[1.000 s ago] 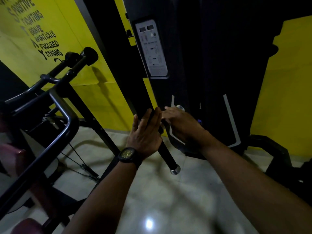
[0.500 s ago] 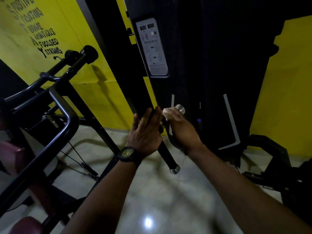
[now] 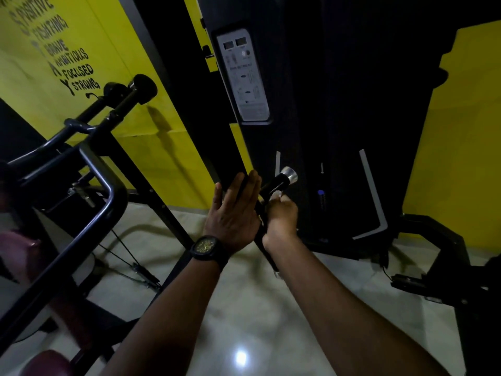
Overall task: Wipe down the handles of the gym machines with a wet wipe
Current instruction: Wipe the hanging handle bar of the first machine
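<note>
A black machine handle (image 3: 277,182) with a silver end cap (image 3: 289,176) slants up in front of the dark weight-stack tower (image 3: 339,131). My right hand (image 3: 280,217) grips this handle below the cap, with a white wet wipe (image 3: 278,195) showing between its fingers and the grip. My left hand (image 3: 234,213), a black watch on its wrist, rests flat with straight fingers against the black bar just left of the handle. The bar's lower end (image 3: 276,272) shows under my right forearm.
A dark tubular frame (image 3: 103,185) with round black end knobs (image 3: 143,88) fills the left side, with maroon pads (image 3: 43,362) below it. Yellow walls with black lettering stand behind. A black machine base (image 3: 447,267) lies at right on the glossy tiled floor (image 3: 244,321).
My right hand has slid down the handle toward me, uncovering the silver cap and the upper grip. My left hand stays flat on the bar.
</note>
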Demonstrator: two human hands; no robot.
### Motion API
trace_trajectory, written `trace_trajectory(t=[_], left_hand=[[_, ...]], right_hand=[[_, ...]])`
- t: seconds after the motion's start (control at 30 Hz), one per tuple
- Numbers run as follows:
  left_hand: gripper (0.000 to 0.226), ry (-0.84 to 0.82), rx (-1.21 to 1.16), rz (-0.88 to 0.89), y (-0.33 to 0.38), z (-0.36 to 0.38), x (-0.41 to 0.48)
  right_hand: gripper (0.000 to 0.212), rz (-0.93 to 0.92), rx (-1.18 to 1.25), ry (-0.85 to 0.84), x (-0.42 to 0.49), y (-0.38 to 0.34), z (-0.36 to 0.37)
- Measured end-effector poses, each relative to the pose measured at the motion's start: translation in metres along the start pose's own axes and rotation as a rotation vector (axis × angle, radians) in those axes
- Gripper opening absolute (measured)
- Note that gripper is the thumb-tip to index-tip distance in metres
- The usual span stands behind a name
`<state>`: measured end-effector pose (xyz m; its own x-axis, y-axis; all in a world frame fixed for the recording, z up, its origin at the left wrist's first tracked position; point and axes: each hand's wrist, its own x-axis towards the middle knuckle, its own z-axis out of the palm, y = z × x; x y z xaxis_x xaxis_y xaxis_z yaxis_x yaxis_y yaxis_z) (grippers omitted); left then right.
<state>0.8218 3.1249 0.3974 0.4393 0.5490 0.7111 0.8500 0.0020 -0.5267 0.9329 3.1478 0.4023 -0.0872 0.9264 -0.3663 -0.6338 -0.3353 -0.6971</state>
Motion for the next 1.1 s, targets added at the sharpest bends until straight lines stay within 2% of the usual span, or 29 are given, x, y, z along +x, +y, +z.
trace_trajectory(t=[0.13, 0.33, 0.47, 0.53, 0.57, 0.63, 0.7, 0.73, 0.77, 0.8, 0.93, 0.97, 1.03, 1.1], left_hand=[[0.07, -0.003, 0.0, 0.008, 0.0, 0.0, -0.002], [0.07, -0.002, 0.0, 0.014, -0.003, 0.001, 0.0], [0.066, -0.005, -0.049, 0.01, -0.002, 0.0, 0.0], [0.065, 0.0, -0.04, 0.007, 0.0, -0.001, 0.0], [0.066, 0.005, -0.039, 0.003, 0.0, -0.001, 0.0], [0.069, 0.012, -0.04, 0.002, 0.0, -0.002, -0.001], [0.073, 0.009, -0.021, 0.015, 0.0, -0.002, -0.001], [0.076, 0.006, -0.013, 0.019, 0.0, -0.001, -0.002], [0.077, 0.003, -0.007, 0.018, 0.0, -0.001, -0.002], [0.078, 0.002, -0.002, 0.012, 0.0, -0.001, -0.002], [0.084, 0.002, -0.026, 0.005, 0.0, 0.0, -0.001], [0.087, 0.003, -0.026, 0.014, 0.0, 0.0, -0.002], [0.093, 0.014, -0.018, 0.025, 0.0, 0.0, -0.002], [0.096, 0.024, -0.006, 0.032, -0.001, 0.002, -0.002]], right_hand=[[0.026, 0.189, 0.101, -0.032, 0.004, -0.004, -0.007], [0.027, 0.085, -0.069, -0.086, 0.006, -0.004, -0.01], [0.027, -0.15, -0.033, -0.094, -0.017, 0.015, -0.005], [0.034, -0.314, -0.122, -0.122, -0.027, 0.019, -0.011], [0.035, -0.394, -0.206, -0.161, -0.029, 0.021, -0.016], [0.036, -0.644, -0.599, -0.143, -0.031, 0.019, -0.024], [0.042, -0.995, -0.893, -0.115, -0.021, 0.018, -0.037], [0.049, -1.092, -0.956, -0.247, -0.007, 0.023, -0.047], [0.053, -1.187, -1.118, -0.327, 0.01, 0.021, -0.053], [0.053, -1.244, -1.276, -0.363, 0.022, 0.015, -0.057], [0.055, -1.197, -1.461, -0.441, 0.047, -0.017, -0.055], [0.056, -1.183, -1.465, -0.419, 0.048, -0.022, -0.052], [0.056, -1.182, -1.376, -0.273, 0.047, -0.026, -0.049], [0.056, -1.258, -1.255, -0.183, 0.047, -0.026, -0.048]])
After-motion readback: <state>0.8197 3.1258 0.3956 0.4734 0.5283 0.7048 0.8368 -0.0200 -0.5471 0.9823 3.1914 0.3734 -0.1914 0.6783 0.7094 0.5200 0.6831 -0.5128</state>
